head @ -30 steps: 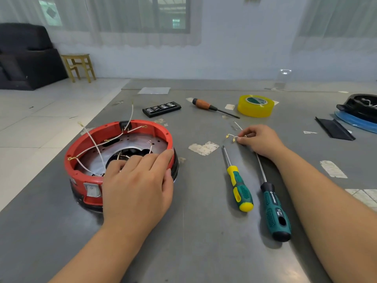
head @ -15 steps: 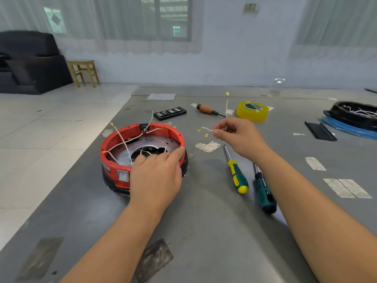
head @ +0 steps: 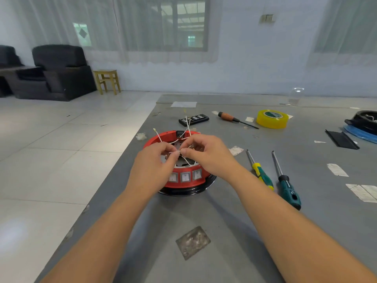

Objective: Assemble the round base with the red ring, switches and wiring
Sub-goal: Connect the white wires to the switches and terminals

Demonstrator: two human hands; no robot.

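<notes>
A thin white wire (head: pixel 175 152) is pinched between the fingertips of the left hand (head: pixel 152 168) and the fingertips of the right hand (head: pixel 206 155); the two pinches are set almost touching each other. Both hands are curled, with the remaining fingers drawn in. The grip is held directly above the open centre of the round base (head: pixel 186 188).

Below the grip, the red ring (head: pixel 184 181) is seated on the black lower rim of the base, which is set on the grey table (head: pixel 234 231). Three square switches (head: pixel 185 177) are mounted side by side in the near wall of the ring, just beneath the hands. Further white wires (head: pixel 187 124) are seen rising from inside the ring beyond the grip; one wire with a ring terminal (head: pixel 154 129) is angled up to the left.

To the right of the grip, a yellow-and-green screwdriver (head: pixel 261 173) and a larger green screwdriver (head: pixel 286 185) are laid nearly parallel on the table. Beyond the grip, a black bit case (head: pixel 193 119) is placed just behind the ring, and an orange-handled screwdriver (head: pixel 234 119) and a yellow tape roll (head: pixel 272 119) are located further right. A black strip (head: pixel 341 139) and a black-and-blue object (head: pixel 363 124) are found at the far right edge. A taped patch (head: pixel 192 242) is fixed to the table nearer the viewer than the grip.
</notes>
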